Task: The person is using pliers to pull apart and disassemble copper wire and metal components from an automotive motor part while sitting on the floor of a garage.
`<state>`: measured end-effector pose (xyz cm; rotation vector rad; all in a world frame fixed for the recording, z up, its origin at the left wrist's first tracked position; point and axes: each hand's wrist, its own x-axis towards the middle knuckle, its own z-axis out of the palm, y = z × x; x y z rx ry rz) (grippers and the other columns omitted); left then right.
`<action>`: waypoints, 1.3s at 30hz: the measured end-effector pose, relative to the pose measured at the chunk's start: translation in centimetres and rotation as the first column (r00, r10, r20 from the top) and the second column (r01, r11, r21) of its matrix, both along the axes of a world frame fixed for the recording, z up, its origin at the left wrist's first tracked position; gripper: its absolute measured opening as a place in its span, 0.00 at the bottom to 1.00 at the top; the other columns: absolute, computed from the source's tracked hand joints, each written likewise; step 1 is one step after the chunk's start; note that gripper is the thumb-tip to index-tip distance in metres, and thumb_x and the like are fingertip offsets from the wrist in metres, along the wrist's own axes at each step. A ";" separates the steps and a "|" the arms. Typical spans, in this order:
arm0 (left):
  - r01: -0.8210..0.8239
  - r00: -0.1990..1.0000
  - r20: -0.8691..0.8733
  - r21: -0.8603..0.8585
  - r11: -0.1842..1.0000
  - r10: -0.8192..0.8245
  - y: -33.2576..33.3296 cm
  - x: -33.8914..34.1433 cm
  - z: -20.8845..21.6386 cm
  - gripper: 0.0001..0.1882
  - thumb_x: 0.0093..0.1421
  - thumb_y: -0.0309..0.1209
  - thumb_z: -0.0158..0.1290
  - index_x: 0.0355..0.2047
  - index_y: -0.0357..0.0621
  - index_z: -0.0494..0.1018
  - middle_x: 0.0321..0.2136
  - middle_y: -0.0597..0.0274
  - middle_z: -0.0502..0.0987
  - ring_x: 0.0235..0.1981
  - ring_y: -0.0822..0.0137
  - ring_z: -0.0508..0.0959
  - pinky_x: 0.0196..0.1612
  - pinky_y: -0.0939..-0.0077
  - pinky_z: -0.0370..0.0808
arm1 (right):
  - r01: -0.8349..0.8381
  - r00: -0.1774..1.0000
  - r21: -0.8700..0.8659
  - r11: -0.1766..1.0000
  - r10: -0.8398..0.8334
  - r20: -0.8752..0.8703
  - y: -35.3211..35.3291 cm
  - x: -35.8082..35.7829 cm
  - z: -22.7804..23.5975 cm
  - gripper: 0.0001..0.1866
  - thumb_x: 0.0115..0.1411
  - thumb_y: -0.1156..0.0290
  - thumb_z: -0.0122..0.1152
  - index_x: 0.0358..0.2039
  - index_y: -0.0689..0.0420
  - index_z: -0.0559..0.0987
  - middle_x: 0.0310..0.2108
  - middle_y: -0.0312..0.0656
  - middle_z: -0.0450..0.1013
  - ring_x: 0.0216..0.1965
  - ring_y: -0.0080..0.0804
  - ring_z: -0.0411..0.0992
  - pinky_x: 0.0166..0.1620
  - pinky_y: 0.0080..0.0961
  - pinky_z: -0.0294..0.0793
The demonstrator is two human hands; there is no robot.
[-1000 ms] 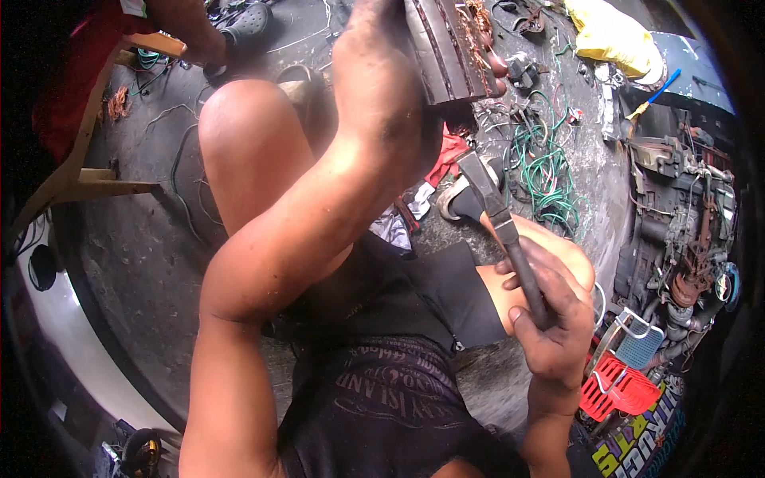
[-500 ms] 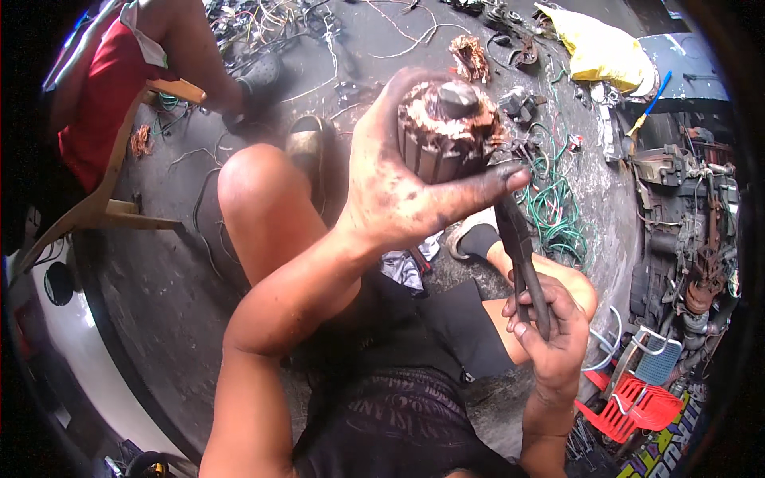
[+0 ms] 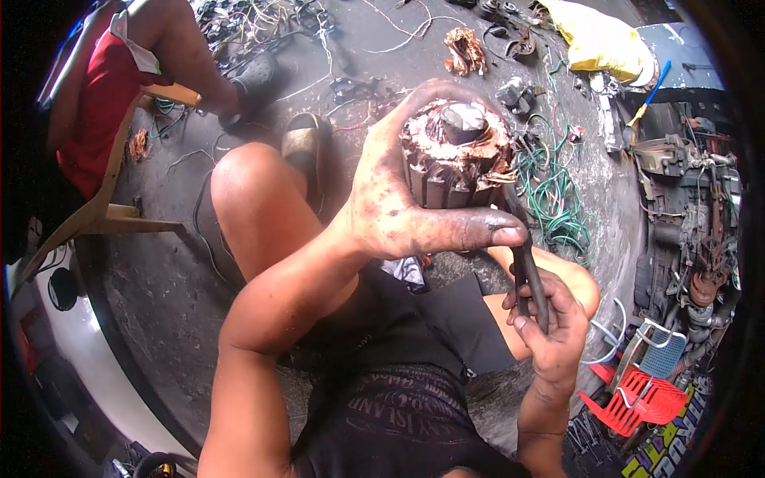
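A stained grey floor [image 3: 151, 295] surrounds you, brighter at your right; a tan chair [image 3: 102, 213] stands at your left.

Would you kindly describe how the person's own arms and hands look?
The left hand and right hand wear no gloves and show dark, grimy smudges, conspicuous on the left thumb. The arms are bare, with no sleeves visible; the top is black with faded print.

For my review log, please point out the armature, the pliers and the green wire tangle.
Armature [image 3: 458, 158], head view: the ragged copper winding at its end.
Pliers [image 3: 535, 284], head view: one dark handle.
Green wire tangle [image 3: 550, 193], head view: its middle strands.
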<state>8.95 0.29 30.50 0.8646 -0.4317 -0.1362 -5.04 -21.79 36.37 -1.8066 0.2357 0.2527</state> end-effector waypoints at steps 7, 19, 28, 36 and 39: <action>0.041 0.993 -0.107 -0.065 0.997 -0.048 -0.4 -0.3 0.3 0.35 0.36 0.24 0.75 0.45 0.37 0.70 0.35 0.64 0.76 0.38 0.75 0.75 0.45 0.76 0.74 | 0.012 0.999 -0.012 1.000 -0.011 0.031 -0.1 0.1 0.0 0.17 0.48 0.90 0.53 0.40 0.68 0.74 0.40 0.47 0.72 0.37 0.27 0.74 0.40 0.21 0.75; -0.076 0.992 -0.096 0.006 0.997 0.077 -1.3 -0.4 -0.1 0.40 0.32 0.31 0.78 0.45 0.38 0.69 0.36 0.64 0.76 0.39 0.75 0.74 0.47 0.76 0.72 | -0.004 0.955 -0.197 0.980 0.062 0.290 0.3 2.3 4.4 0.13 0.49 0.80 0.62 0.37 0.67 0.76 0.42 0.55 0.74 0.34 0.30 0.75 0.37 0.23 0.75; -0.161 0.975 -0.142 0.083 0.983 0.171 -1.1 -0.5 -0.6 0.45 0.29 0.38 0.79 0.47 0.39 0.68 0.36 0.64 0.77 0.39 0.75 0.74 0.46 0.76 0.74 | -0.138 0.849 -0.439 0.888 0.334 0.410 0.8 2.4 3.6 0.13 0.47 0.83 0.54 0.37 0.66 0.73 0.39 0.56 0.73 0.30 0.29 0.72 0.35 0.24 0.71; -0.122 0.990 -0.067 0.072 0.990 0.127 -1.0 0.1 -0.6 0.44 0.29 0.33 0.79 0.47 0.38 0.68 0.37 0.65 0.76 0.39 0.76 0.73 0.45 0.78 0.73 | 0.045 0.945 -0.177 0.983 0.016 0.328 -0.2 3.3 3.6 0.11 0.44 0.88 0.48 0.28 0.61 0.70 0.31 0.49 0.74 0.34 0.32 0.74 0.40 0.31 0.73; -0.008 0.988 -0.151 0.068 0.998 0.018 -0.5 0.0 -0.6 0.41 0.31 0.30 0.78 0.46 0.37 0.69 0.37 0.65 0.76 0.39 0.77 0.73 0.45 0.78 0.72 | -0.217 0.912 -0.464 0.859 0.348 0.218 -0.5 4.0 3.5 0.10 0.34 0.84 0.46 0.21 0.59 0.69 0.32 0.49 0.75 0.35 0.43 0.75 0.42 0.35 0.73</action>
